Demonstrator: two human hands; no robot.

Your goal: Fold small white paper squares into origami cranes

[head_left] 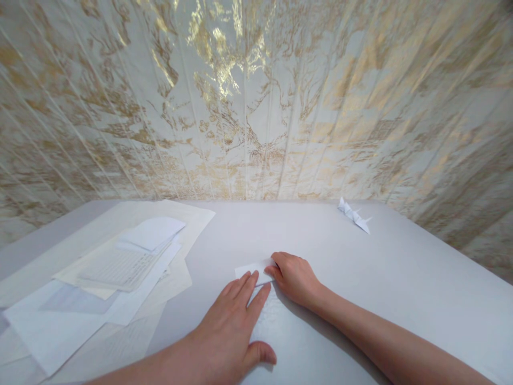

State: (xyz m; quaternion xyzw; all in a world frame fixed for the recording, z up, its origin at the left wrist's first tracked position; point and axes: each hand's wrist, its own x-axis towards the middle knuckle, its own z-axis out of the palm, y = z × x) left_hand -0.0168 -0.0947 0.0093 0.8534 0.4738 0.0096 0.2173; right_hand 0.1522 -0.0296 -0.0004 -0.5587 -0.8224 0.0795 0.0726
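Observation:
A small folded piece of white paper [261, 268] lies flat near the middle of the table, with both hands on it. My left hand [236, 315] is spread, its fingertips resting on the paper's near left edge and its thumb held apart over the table. At the paper's right end, my right hand [294, 278] has curled fingers and a thumb closed on that end, partly covering it. How the paper is folded under the fingers is hidden.
Loose sheets of paper [80, 321] spread over the table's left side, some with printed lines. Several folded white paper shapes with pointed tips [353, 215] stand in a row at the back right. A gold-patterned pleated wall covering [256, 107] rises behind the white table [433, 310].

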